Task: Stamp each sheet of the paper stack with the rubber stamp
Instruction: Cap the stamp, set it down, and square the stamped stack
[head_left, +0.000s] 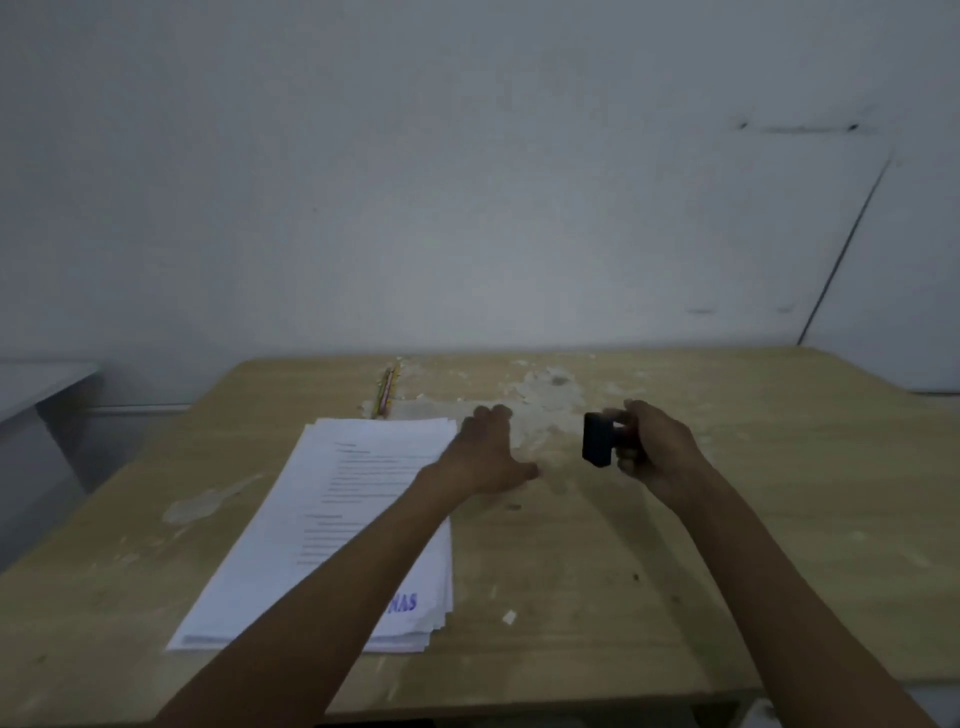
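I see my right hand (657, 447) raised just above the counter (727, 519), to the right of the paper stack (332, 530), its grip curled round the rubber stamp (597, 439), whose dark block points left toward the stack. My left hand (488, 454) lies at the stack's far right corner, fingers spread and relaxed, holding nothing. The top sheet carries printed lines and a blue stamp mark (405, 604) near its front right corner. A pencil (385, 391) lies just beyond the stack
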